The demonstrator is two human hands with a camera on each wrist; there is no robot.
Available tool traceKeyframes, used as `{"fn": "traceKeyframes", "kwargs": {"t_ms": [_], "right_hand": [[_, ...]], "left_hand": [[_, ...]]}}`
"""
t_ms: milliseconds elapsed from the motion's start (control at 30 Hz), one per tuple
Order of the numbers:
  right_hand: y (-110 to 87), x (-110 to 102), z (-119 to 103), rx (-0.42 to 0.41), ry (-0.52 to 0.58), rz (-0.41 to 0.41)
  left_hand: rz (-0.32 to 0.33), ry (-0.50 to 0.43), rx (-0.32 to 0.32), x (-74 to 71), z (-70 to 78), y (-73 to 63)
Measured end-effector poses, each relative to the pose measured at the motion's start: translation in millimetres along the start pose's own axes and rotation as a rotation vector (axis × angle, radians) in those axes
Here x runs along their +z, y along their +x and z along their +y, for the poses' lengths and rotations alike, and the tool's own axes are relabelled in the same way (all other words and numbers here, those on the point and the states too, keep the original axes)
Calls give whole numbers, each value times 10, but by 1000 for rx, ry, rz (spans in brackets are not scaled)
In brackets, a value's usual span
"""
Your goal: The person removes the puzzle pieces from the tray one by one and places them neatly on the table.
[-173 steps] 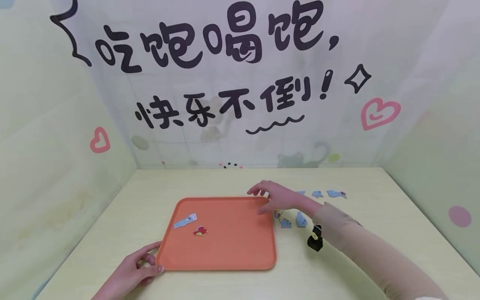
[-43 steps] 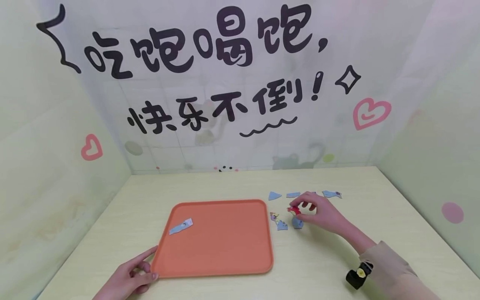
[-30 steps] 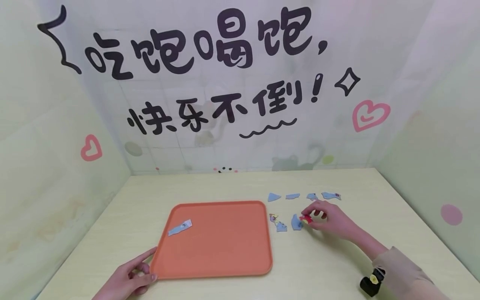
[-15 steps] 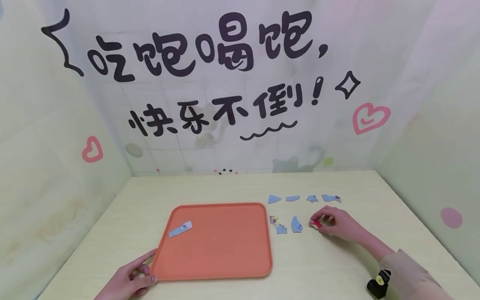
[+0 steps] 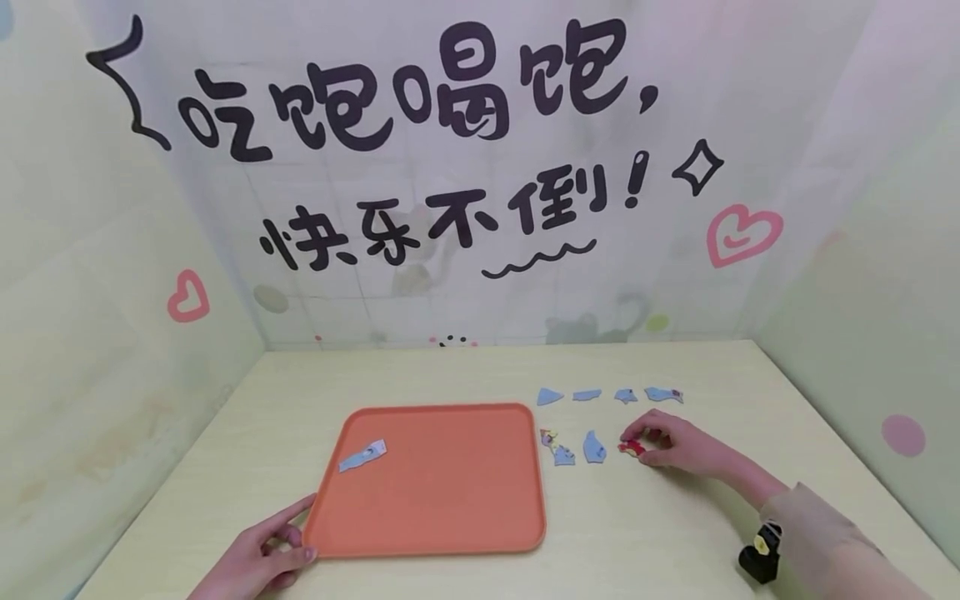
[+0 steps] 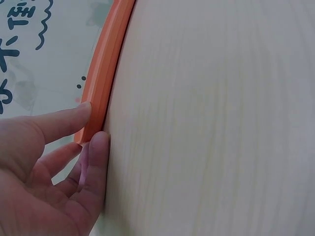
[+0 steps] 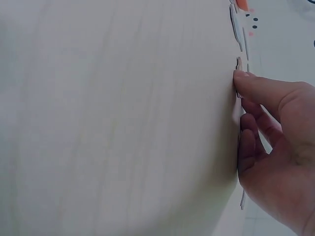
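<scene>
My right hand (image 5: 681, 443) pinches a small red puzzle piece (image 5: 632, 449) between thumb and fingers, down at the tabletop right of the tray. In the right wrist view the thin edge of this puzzle piece (image 7: 238, 63) pokes out past the thumb. My left hand (image 5: 258, 554) holds the near left corner of an orange tray (image 5: 450, 492). From the left wrist, the thumb lies against the tray's rim (image 6: 101, 78), with other fingers curled by the corner. One long light-blue puzzle piece (image 5: 363, 456) lies on the tray's left part.
Between tray and right hand lie a blue piece (image 5: 594, 447) and a yellow-and-blue piece (image 5: 562, 454). Behind them runs a row of blue pieces, from a triangular one (image 5: 549, 397) to a longer one (image 5: 664, 395). A printed wall (image 5: 450, 300) closes off the table's back.
The red piece lay on the tray at first; my right hand has carried it rightward, past the blue piece, down to the table. My left hand has stayed at the tray's corner.
</scene>
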State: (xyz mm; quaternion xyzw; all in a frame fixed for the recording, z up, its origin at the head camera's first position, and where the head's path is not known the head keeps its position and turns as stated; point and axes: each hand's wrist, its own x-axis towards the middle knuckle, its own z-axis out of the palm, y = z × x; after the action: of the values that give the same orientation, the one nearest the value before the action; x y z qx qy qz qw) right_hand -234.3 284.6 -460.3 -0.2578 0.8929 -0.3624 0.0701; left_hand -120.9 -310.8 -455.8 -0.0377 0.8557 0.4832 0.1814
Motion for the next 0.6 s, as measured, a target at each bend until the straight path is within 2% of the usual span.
{"fn": "traceKeyframes", "kwargs": {"t_ms": [300,600], "right_hand": [[-22,-19,-17,-21,30,-13],[-28,-11,15,-14,47,-19]], "left_hand": [[-5,-20,-17,0,-9,-1],[18,17,-23,11,10,1]]}}
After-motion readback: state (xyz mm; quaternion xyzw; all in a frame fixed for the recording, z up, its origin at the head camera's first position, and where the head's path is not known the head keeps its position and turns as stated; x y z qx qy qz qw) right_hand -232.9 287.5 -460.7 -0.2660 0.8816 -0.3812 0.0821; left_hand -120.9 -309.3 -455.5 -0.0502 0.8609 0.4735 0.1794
